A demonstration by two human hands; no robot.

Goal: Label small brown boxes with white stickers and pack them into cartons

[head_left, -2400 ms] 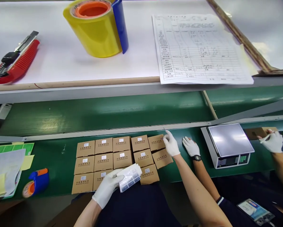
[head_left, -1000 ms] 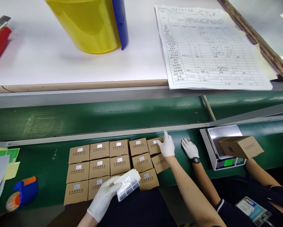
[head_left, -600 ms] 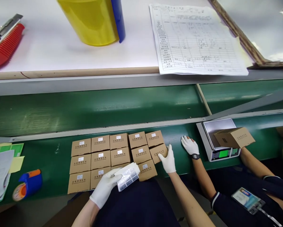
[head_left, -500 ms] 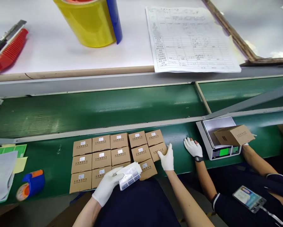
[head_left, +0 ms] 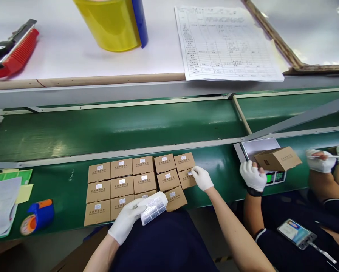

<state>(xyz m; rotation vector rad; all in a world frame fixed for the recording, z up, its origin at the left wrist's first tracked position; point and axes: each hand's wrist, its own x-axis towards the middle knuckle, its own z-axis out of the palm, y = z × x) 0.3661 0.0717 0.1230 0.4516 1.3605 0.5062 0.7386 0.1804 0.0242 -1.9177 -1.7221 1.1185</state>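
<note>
- One gloved left hand (head_left: 126, 221) over the near edge of the green table (head_left: 64, 189); thumb and fingers clamped on label sheets (head_left: 154, 209). Slack grip could likely drop them off that edge.
- Blue tape dispenser (head_left: 43, 215), near left corner; papers (head_left: 5, 200) beyond, along left edge.
- Near-row carton (head_left: 176, 199) sits skewed at near edge; a sleeve or sheet brushing it might shift it.
- Gloved right hand (head_left: 194, 170), right of table's middle: fingertips together, at the label (head_left: 189, 173) on the rightmost second-row box (head_left: 186, 181). Can't tell if label is pinched.
- Risk there: bulky glove fabric could catch adhesive, so label goes crooked or lifts; box could slide too, nothing backing its right side.
- Other boxes (head_left: 122, 187) in rows, all visible tops labelled; near ones part hidden by sheets.
- Co-worker's hand (head_left: 253, 175) by the scale (head_left: 261, 145), toward right edge; tilted carton on it could tip if nudged.
- Far: shelf with red cutter (head_left: 19, 53), yellow tape roll (head_left: 112, 28), form (head_left: 226, 45).
</note>
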